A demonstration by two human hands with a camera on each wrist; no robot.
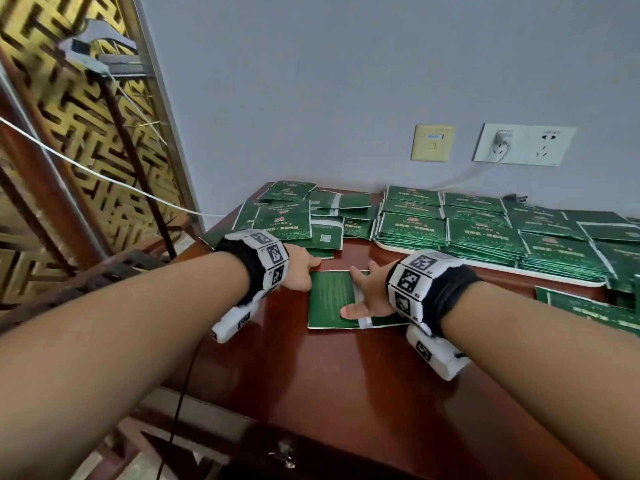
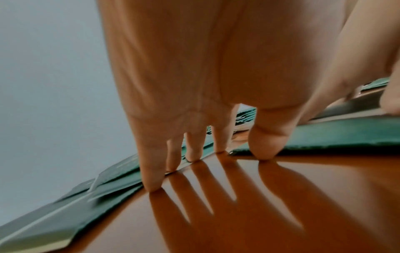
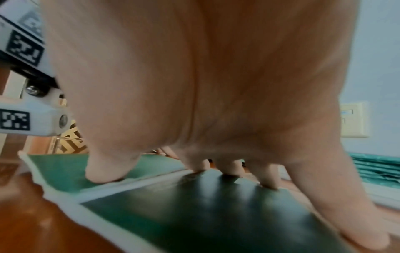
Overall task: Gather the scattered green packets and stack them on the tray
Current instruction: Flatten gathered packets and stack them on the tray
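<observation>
Both hands are working on one small pile of green packets [image 1: 332,299] lying flat on the tabletop [image 1: 346,375], directly beneath and between them. The right hand [image 1: 369,294] is lying on top of the pile with its fingers [image 3: 194,166] spread and nearly straight, so its grip is released, pressing rather than grasping; this is probably pinning the packets so they do not slide on the glossy wood. The left hand [image 1: 301,271] is standing on its fingertips [image 2: 152,184] against the pile's left edge, the thumb touching the packet rim, fingers straight and holding nothing; it seems to be squaring the edges so the pile can be lifted as one block.

Beyond the right hand, further from the person, the white tray [image 1: 485,266] is already carrying several neat rows of stacked packets. Beyond the left hand, a loose heap of packets [image 1: 298,220] is still lying scattered, some overlapping, and more packets [image 1: 588,311] are lying just past the right wrist. So a good share of gathering remains.

The tabletop is polished reddish wood, mirroring the fingers. Behind it a pale wall is carrying a beige switch plate [image 1: 431,143] and a white socket [image 1: 523,145] with a plug in it. Left of the left arm, a gold lattice screen [image 1: 69,116] is standing.
</observation>
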